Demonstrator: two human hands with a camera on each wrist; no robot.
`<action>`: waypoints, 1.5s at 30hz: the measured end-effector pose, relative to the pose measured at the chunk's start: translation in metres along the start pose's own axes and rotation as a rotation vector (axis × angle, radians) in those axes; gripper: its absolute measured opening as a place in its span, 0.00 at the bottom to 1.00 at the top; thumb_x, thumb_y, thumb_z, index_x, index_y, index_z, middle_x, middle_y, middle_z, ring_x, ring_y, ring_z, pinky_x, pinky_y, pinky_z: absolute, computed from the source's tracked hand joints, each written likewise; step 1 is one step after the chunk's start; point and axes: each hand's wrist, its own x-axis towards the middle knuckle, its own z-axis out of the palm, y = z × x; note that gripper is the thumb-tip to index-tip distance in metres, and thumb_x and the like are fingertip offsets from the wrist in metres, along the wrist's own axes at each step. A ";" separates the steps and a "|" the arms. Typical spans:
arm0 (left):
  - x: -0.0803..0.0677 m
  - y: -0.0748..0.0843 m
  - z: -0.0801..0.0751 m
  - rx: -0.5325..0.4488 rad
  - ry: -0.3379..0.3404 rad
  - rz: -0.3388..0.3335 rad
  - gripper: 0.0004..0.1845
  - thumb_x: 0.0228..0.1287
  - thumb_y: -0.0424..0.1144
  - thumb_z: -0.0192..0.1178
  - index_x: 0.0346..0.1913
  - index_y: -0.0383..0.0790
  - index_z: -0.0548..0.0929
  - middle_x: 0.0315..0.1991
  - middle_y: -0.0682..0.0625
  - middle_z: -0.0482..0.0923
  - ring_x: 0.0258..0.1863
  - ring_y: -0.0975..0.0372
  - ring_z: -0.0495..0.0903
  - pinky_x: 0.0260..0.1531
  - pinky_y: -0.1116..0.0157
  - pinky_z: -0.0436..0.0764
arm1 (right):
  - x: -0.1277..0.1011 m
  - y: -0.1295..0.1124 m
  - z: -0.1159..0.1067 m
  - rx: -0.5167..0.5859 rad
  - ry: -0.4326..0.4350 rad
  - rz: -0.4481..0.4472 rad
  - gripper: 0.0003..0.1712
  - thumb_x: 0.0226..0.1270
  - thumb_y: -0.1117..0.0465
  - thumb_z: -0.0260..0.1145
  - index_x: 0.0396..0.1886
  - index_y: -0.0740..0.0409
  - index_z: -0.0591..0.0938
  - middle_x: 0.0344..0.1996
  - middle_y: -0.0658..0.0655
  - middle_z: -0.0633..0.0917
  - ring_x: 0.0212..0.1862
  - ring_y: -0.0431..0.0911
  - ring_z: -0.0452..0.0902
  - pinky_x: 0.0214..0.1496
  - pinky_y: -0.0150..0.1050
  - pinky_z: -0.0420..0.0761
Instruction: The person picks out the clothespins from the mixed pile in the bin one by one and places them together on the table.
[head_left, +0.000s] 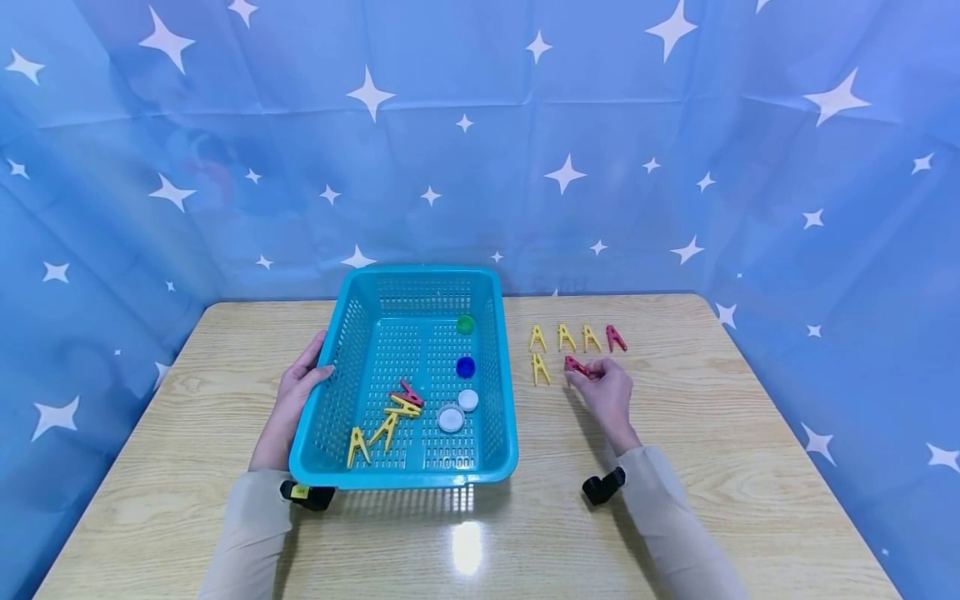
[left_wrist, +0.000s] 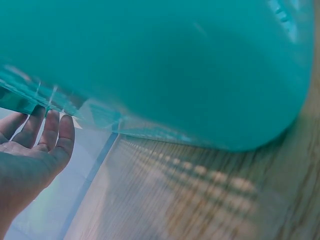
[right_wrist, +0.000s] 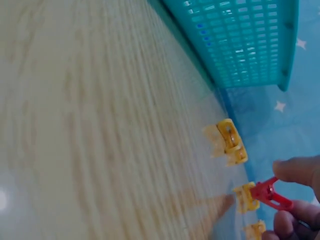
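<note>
A blue plastic basket [head_left: 405, 478] stands on the table, and my left hand [head_left: 297, 392] grips its left side, thumb over the rim and fingers outside against the wall. To the right of the basket my right hand [head_left: 606, 396] pinches a red clothespin [right_wrist: 270, 194] between thumb and fingers, close over the tabletop. Beyond that hand lies a row of yellow clothespins [head_left: 566, 337] with a red clothespin [head_left: 616, 337] at its right end. Another yellow clothespin [head_left: 540, 368] lies in front of the row, just left of the pinched one.
Inside the basket are several yellow clothespins [head_left: 358, 446], a red clothespin [head_left: 409, 392], a green cap [head_left: 465, 324], a dark blue cap [head_left: 465, 367] and two white caps [head_left: 451, 418]. The wooden table [head_left: 750, 467] ends at a blue starry curtain [head_left: 465, 183].
</note>
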 end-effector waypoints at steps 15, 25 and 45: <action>0.000 -0.002 -0.001 0.010 -0.018 0.018 0.32 0.72 0.34 0.46 0.74 0.44 0.48 0.75 0.51 0.41 0.72 0.51 0.46 0.65 0.50 0.57 | 0.002 0.004 0.003 -0.099 -0.103 0.045 0.16 0.50 0.60 0.74 0.28 0.68 0.78 0.27 0.63 0.82 0.29 0.51 0.74 0.29 0.38 0.71; 0.001 -0.002 -0.001 -0.018 -0.008 0.003 0.33 0.71 0.35 0.48 0.74 0.45 0.48 0.75 0.51 0.42 0.72 0.52 0.46 0.66 0.52 0.56 | 0.009 0.002 0.006 -0.182 -0.246 0.120 0.17 0.54 0.57 0.71 0.29 0.66 0.76 0.28 0.61 0.80 0.28 0.48 0.73 0.26 0.36 0.70; 0.001 -0.002 -0.003 0.046 -0.016 0.002 0.32 0.72 0.37 0.47 0.75 0.49 0.48 0.75 0.54 0.38 0.72 0.52 0.45 0.65 0.50 0.57 | 0.015 -0.019 -0.010 -0.141 -0.321 0.116 0.23 0.59 0.53 0.68 0.22 0.63 0.67 0.16 0.51 0.65 0.17 0.40 0.55 0.19 0.31 0.59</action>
